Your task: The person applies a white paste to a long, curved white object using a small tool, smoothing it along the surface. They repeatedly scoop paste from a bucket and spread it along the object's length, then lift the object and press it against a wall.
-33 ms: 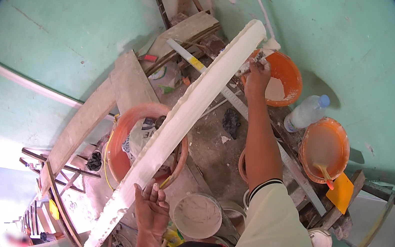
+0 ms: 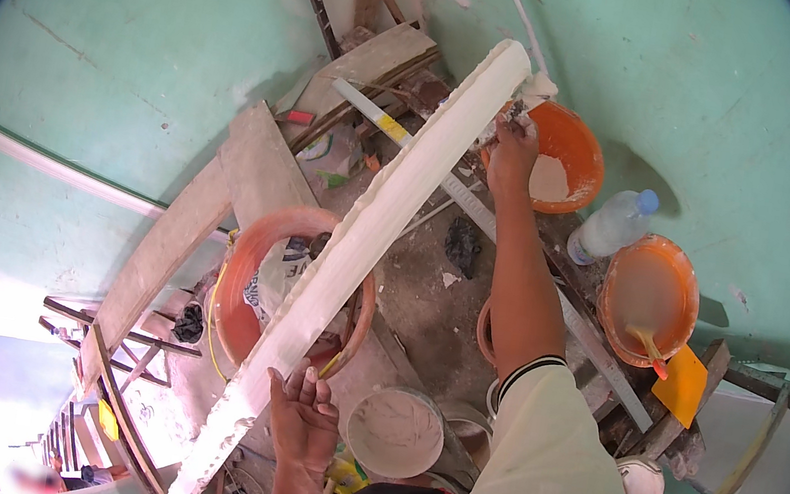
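A long white plaster-coated length (image 2: 385,210), with a rounded far end and ragged edges, runs diagonally from the lower left to the upper middle. At its far end, my right hand (image 2: 513,153) is closed around a plaster-smeared hand tool (image 2: 517,113) whose exact kind is hard to make out. A lump of wet white plaster (image 2: 538,89) sits at the tool's outer end, against the length's edge. My left hand (image 2: 304,421) is palm up beside the lower part of the length, its fingers apart and somewhat bent, the thumb at the edge. Nothing shows in that palm.
An orange bucket (image 2: 584,162) with white mix stands beyond my right hand. To the right are a clear bottle (image 2: 610,227), another orange bucket (image 2: 614,323) holding a brush, and an orange sheet (image 2: 679,386). A larger tub (image 2: 236,301), a white pail (image 2: 395,432) and boards (image 2: 157,254) lie below.
My right hand and the plaster lump at its tool have shifted very slightly to the left. My left hand looks unmoved.
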`<state>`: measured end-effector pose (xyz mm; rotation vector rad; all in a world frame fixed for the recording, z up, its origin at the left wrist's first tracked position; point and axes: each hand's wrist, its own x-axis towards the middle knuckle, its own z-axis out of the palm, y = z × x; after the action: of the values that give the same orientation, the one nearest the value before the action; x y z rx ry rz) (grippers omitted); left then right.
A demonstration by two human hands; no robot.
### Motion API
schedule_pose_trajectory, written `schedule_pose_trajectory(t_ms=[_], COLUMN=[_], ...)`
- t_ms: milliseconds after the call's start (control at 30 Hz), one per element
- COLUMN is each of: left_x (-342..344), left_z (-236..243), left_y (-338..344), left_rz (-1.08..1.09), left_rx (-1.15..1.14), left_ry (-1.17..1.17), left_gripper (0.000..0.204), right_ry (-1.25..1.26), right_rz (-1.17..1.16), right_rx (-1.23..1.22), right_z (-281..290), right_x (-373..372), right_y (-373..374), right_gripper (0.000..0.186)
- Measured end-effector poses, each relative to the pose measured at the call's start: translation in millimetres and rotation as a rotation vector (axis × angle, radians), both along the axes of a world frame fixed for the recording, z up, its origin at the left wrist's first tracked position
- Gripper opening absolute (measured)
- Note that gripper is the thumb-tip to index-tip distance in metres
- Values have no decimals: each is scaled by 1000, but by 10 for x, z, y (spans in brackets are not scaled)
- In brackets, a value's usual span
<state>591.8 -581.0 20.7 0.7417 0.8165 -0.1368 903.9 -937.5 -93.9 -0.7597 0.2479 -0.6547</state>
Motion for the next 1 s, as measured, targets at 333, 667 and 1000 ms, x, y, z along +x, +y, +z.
schedule_pose_trajectory(t_ms=[333, 667, 1000], left_x=[3, 7, -22], left_z=[10, 39, 58], left_y=[-10, -9, 17], left_rz=[-15, -2, 0], left_rx=[2, -6, 11], left_ry=[0, 32, 29], left_gripper=[53, 54, 58], right_ry=[119, 252, 244], right_rz=[-323, -473, -402], right_rx=[-415, -548, -506], right_z=[-23, -37, -267], right_x=[204, -29, -457], right_y=[-115, 325, 607], right_gripper=[18, 20, 23])
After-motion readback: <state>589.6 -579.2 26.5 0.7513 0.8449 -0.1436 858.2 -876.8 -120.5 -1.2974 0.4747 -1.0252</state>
